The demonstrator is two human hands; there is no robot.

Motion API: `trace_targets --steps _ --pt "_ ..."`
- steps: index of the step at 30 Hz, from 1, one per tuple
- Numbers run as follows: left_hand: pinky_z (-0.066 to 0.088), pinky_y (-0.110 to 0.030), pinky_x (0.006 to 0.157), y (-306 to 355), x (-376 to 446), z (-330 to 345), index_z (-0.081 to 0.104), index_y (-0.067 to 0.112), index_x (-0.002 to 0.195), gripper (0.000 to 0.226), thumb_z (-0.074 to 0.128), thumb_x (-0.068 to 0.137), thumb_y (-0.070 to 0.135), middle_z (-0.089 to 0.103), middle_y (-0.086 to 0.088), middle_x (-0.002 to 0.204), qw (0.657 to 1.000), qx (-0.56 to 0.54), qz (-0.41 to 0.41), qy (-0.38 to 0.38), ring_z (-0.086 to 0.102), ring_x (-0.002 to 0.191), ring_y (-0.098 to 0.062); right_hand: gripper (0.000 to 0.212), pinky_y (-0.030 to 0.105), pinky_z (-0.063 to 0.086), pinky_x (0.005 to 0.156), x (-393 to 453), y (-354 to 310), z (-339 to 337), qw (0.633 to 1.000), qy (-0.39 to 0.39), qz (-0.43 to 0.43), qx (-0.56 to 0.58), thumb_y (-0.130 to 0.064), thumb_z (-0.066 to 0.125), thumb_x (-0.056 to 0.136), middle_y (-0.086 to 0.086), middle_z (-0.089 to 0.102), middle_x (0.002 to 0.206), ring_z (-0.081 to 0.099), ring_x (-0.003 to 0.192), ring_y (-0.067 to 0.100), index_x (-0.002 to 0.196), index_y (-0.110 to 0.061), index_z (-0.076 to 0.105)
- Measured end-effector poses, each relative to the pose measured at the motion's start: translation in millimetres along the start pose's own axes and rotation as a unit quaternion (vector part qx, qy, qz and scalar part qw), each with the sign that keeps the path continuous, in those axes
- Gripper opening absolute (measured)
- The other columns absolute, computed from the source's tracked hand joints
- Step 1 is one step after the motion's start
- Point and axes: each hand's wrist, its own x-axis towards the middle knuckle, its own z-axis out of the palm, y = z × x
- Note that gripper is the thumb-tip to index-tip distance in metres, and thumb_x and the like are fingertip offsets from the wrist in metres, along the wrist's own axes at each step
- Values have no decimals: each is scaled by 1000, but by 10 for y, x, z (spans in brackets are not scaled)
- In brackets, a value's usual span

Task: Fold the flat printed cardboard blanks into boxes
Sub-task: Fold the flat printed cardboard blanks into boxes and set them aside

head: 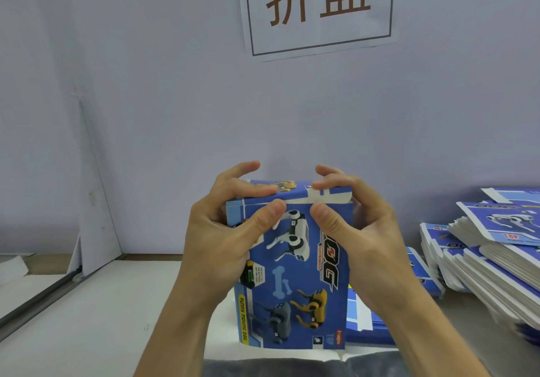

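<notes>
A blue printed box (295, 283) with robot dogs on its face stands upright in front of me, formed into a box shape. My left hand (222, 230) grips its upper left corner, thumb on the front face and fingers curled over the top flap. At the upper right corner my right hand (359, 230) holds it the same way, thumb on the front and fingers over the top flap. Both thumbs sit close together just below the top edge. A stack of flat blue blanks (496, 256) lies at the right.
The grey table (87, 318) stretches to the left. More flat blanks (420, 274) lie behind my right wrist. A pale wall with a paper sign (318, 8) stands close behind the box. A leaning white sheet (93, 201) is at the left.
</notes>
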Motion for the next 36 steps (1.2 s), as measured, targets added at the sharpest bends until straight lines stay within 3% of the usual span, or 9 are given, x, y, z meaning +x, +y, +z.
trace_targets --steps 5,8,11,13,15,21,26,31,36 --pt "63 -40 74 3 -7 -10 76 34 77 11 77 68 41 63 9 130 1000 -17 -3 -12 69 111 -27 14 38 61 73 0 -16 12 1000 14 1 -4 -37 76 68 -13 62 130 66 114 28 81 -35 75" --pt "63 -41 75 0 -4 -3 76 35 79 11 77 70 41 63 12 131 1000 -9 -5 -14 67 115 -26 14 34 61 71 5 -14 9 1000 17 -6 -18 -37 79 70 -13 62 129 68 111 26 83 -35 75" --pt "62 -44 78 1 -5 4 76 38 82 12 84 73 41 64 17 128 1000 12 -2 -17 63 123 -25 16 32 61 66 6 0 -27 1000 2 -2 -8 -32 76 78 -12 68 117 73 99 24 93 -32 72" --pt "63 -40 71 6 -11 12 76 37 84 11 83 75 40 63 17 129 999 -15 -22 -17 66 117 -24 21 36 61 64 3 1 -43 999 -7 15 38 -34 65 86 -3 72 105 74 89 26 106 -28 68" --pt "63 -38 65 14 -15 23 76 34 85 18 86 71 37 62 16 130 998 -34 -40 -21 69 113 -24 26 39 61 65 4 -1 -41 998 7 22 58 -35 57 91 3 71 107 74 88 27 112 -24 65" --pt "62 -35 65 -1 -17 20 75 33 87 15 81 74 35 61 15 130 999 -27 -37 -6 70 108 -26 16 35 60 58 4 -13 15 999 29 2 33 -34 58 90 2 74 99 75 81 25 98 -23 68" --pt "62 -37 64 2 -14 40 75 30 86 20 77 69 40 61 13 131 998 -44 -49 -7 69 112 -27 15 33 61 62 -5 -10 -42 996 34 22 78 -23 61 82 -1 67 122 75 88 26 77 -22 75" --pt "62 -34 62 3 5 47 75 32 84 15 79 70 38 63 16 127 997 -40 -58 12 71 106 -26 22 40 61 67 -24 -9 -34 998 -14 13 61 -32 66 82 3 70 113 73 96 32 103 -28 73" --pt "63 -36 67 -41 -5 61 77 29 82 17 75 68 38 64 14 126 999 -21 -31 13 70 109 -22 5 38 61 64 5 17 -62 999 38 14 34 -28 69 77 -6 65 121 71 100 31 75 -24 72"
